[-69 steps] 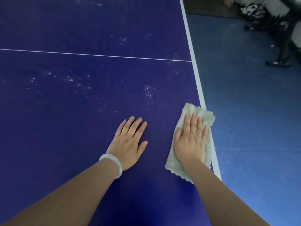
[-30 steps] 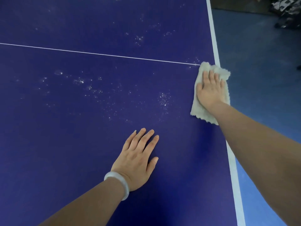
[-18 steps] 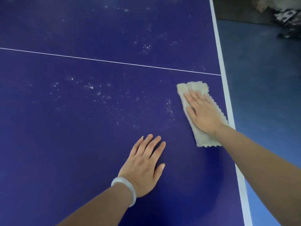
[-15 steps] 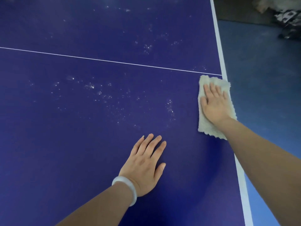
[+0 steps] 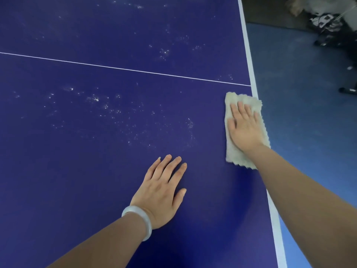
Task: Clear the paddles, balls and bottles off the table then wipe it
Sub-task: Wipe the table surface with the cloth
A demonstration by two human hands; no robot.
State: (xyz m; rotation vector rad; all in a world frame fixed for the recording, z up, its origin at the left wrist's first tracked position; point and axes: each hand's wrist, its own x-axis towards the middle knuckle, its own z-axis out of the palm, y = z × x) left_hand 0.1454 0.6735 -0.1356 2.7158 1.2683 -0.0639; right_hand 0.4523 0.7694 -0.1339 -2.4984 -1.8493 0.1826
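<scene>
The dark blue table-tennis table (image 5: 96, 180) fills most of the view. A folded beige cloth (image 5: 230, 153) lies at its right edge, partly over the white border line. My right hand (image 5: 243, 127) presses flat on the cloth with straight fingers. My left hand (image 5: 164, 190), with a pale bangle on the wrist, rests flat on the table to the left of and nearer than the cloth. White dust specks (image 5: 108, 109) are scattered over the surface left of the cloth. No paddles, balls or bottles are in view.
A thin white centre line (image 5: 125, 69) crosses the table. The white side line (image 5: 249, 55) marks the right edge, with blue floor (image 5: 299, 122) beyond it. Dark clutter and a black stand foot (image 5: 332, 31) sit on the floor at the top right.
My right hand has slid the cloth back and forth along the right edge, far, inward, then out to the edge again. My left hand has stayed flat on the table.
</scene>
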